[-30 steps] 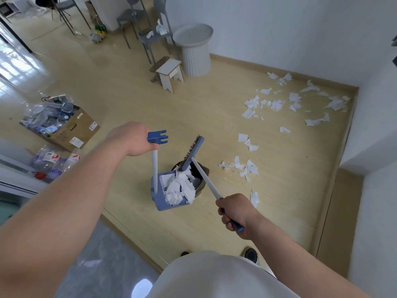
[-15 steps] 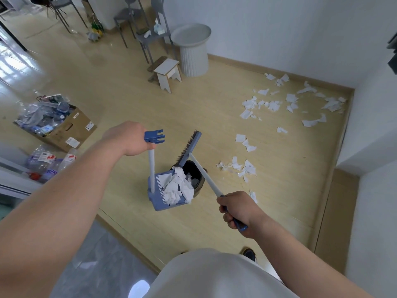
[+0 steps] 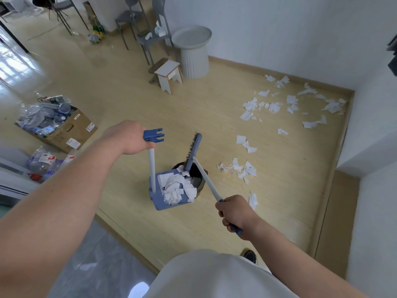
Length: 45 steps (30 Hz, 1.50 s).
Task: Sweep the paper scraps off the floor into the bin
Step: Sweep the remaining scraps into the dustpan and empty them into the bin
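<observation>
Left hand [image 3: 126, 137], fingers closed round white upright handle of blue plastic dustpan [image 3: 169, 191]. Dustpan full of white paper scraps [image 3: 178, 187], tipped against small dark round bin [image 3: 198, 176]. Right hand [image 3: 236, 212] grips blue-and-white long-handled broom [image 3: 194, 150], head over bin. More scraps lie on wooden floor [image 3: 214, 108] near far wall.

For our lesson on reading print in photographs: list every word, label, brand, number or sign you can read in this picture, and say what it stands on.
No text here can be read with certainty.
Cardboard box: white stickers with black print, too small to read.
Plastic bottles beside it: red and white labels, blurred; blue letters on one wrapper, too blurred to read.
Dustpan, broom, paper scraps: no legible print.
</observation>
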Motion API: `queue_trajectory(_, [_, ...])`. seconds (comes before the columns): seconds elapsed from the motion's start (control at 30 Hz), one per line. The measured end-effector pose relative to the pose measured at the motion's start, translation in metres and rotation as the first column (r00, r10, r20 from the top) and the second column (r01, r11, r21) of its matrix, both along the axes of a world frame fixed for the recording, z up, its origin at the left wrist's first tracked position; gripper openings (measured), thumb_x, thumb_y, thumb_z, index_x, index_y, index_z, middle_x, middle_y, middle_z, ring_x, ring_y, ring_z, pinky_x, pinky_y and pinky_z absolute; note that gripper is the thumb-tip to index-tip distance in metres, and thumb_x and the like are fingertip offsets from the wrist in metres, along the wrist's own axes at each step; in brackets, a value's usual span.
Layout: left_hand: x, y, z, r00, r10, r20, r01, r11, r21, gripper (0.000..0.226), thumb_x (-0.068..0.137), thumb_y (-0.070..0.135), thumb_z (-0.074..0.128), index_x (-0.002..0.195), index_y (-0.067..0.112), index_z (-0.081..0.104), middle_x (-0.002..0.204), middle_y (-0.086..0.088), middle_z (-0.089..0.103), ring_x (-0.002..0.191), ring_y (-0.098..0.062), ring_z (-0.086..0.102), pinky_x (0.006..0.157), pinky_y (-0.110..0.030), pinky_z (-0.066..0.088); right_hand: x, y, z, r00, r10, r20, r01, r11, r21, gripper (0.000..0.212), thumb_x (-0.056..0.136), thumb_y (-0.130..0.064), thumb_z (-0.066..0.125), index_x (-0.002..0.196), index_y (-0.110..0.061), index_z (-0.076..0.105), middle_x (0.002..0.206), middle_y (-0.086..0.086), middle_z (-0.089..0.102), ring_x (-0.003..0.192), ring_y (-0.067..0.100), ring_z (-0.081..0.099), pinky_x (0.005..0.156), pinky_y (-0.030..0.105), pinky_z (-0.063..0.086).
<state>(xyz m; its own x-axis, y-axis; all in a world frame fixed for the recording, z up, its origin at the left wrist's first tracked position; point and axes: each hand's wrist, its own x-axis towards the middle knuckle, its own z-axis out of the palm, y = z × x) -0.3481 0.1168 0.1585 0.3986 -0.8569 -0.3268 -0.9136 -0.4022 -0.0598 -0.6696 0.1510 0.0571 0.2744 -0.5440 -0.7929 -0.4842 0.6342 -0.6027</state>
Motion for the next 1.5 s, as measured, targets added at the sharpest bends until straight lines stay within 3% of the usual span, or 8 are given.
queue_trajectory(0.2, [0.002, 0.003, -0.001, 1.000, 0.003, 0.015, -0.003, 1.000, 0.001, 0.045, 0.085, 0.057, 0.065, 0.073, 0.014, 0.060, 0.071, -0.005, 0.061, 0.066, -0.021, 0.060, 0.064, -0.034, 0.050, -0.006, -0.005, -0.007, 0.999, -0.019, -0.046, 0.019, 1.000, 0.012, 0.014, 0.093, -0.016, 0.050, 0.089, -0.004, 0.055, 0.068, 0.009, 0.046, 0.047, 0.019, 0.034, 0.047, 0.027, 0.025])
queue_trajectory(0.5, [0.005, 0.004, 0.001, 1.000, 0.024, -0.001, -0.024, 1.000, -0.013, 0.045, 0.084, 0.060, 0.064, 0.079, 0.015, 0.066, 0.073, -0.006, 0.064, 0.070, -0.023, 0.063, 0.071, -0.038, 0.055, -0.007, -0.006, 0.009, 0.994, -0.099, 0.042, 0.097, 0.995, 0.037, 0.011, 0.093, -0.013, 0.053, 0.091, -0.003, 0.056, 0.070, 0.007, 0.047, 0.042, 0.014, 0.036, 0.041, 0.022, 0.029])
queue_trajectory(1.0, [-0.003, 0.006, 0.012, 1.000, 0.000, 0.011, 0.001, 0.996, -0.087, 0.033, 0.091, 0.052, 0.060, 0.072, 0.025, 0.058, 0.071, -0.001, 0.060, 0.068, -0.022, 0.058, 0.059, -0.029, 0.042, -0.008, 0.002, 0.025, 0.989, -0.122, 0.087, 0.117, 0.991, 0.059, 0.008, 0.092, -0.010, 0.054, 0.089, -0.003, 0.055, 0.068, 0.007, 0.047, 0.040, 0.013, 0.035, 0.040, 0.021, 0.027])
queue_trajectory(1.2, [-0.012, 0.000, 0.004, 0.997, -0.037, 0.067, 0.042, 0.996, -0.079, 0.036, 0.088, 0.059, 0.058, 0.080, 0.024, 0.063, 0.072, 0.001, 0.060, 0.070, -0.023, 0.059, 0.065, -0.031, 0.050, -0.005, 0.007, 0.027, 0.970, -0.191, 0.150, 0.169, 0.974, 0.149, 0.009, 0.094, -0.010, 0.053, 0.093, -0.002, 0.054, 0.068, 0.007, 0.046, 0.041, 0.012, 0.033, 0.038, 0.020, 0.025])
queue_trajectory(1.3, [-0.020, -0.005, 0.000, 0.996, -0.071, 0.053, 0.075, 0.995, -0.073, 0.038, 0.086, 0.060, 0.059, 0.077, 0.023, 0.061, 0.070, 0.001, 0.060, 0.067, -0.021, 0.060, 0.068, -0.034, 0.054, -0.005, 0.007, 0.022, 0.976, -0.173, 0.131, 0.153, 0.977, 0.147, 0.010, 0.094, -0.012, 0.054, 0.094, -0.001, 0.055, 0.068, 0.007, 0.047, 0.041, 0.012, 0.033, 0.038, 0.021, 0.025])
queue_trajectory(1.5, [-0.039, -0.010, -0.007, 0.993, -0.086, 0.086, 0.091, 0.994, -0.056, 0.037, 0.087, 0.059, 0.059, 0.083, 0.022, 0.062, 0.073, 0.002, 0.059, 0.072, -0.023, 0.060, 0.062, -0.029, 0.048, -0.007, 0.009, 0.010, 0.993, -0.111, 0.044, 0.105, 0.987, 0.121, 0.009, 0.091, -0.011, 0.053, 0.088, -0.003, 0.055, 0.067, 0.006, 0.047, 0.038, 0.012, 0.034, 0.040, 0.020, 0.026])
